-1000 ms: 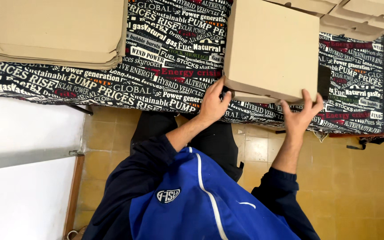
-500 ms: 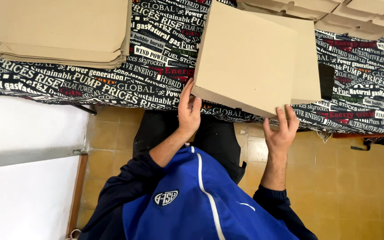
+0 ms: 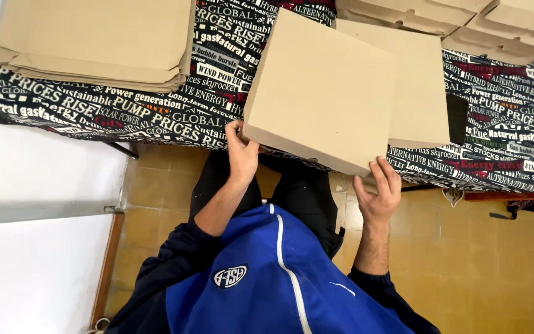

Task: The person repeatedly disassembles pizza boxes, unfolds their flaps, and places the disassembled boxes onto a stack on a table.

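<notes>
Head view is looking down at a person in a blue and dark jacket who is holding a flat, square cardboard box by its near edge, tilted so its plain top is facing the camera. The left hand is gripping the box's near left corner, fingers curled over the edge and closed on it. The right hand is pressing up against the near right corner, its fingers spread partly open and touching the underside of the edge, so both hands are supporting the box. The box is hovering over the front edge of the desk, which is covered by a black cloth printed with white and red lettering. Directly behind the held box another flat cardboard piece is lying on the cloth, partly hidden by it. On the far left of the desk a stack of flattened cardboard sheets is resting, well apart from the hands. More folded cardboard boxes are sitting along the top right. Below the desk, tan floor tiles are showing, with a white wall panel at the left.
</notes>
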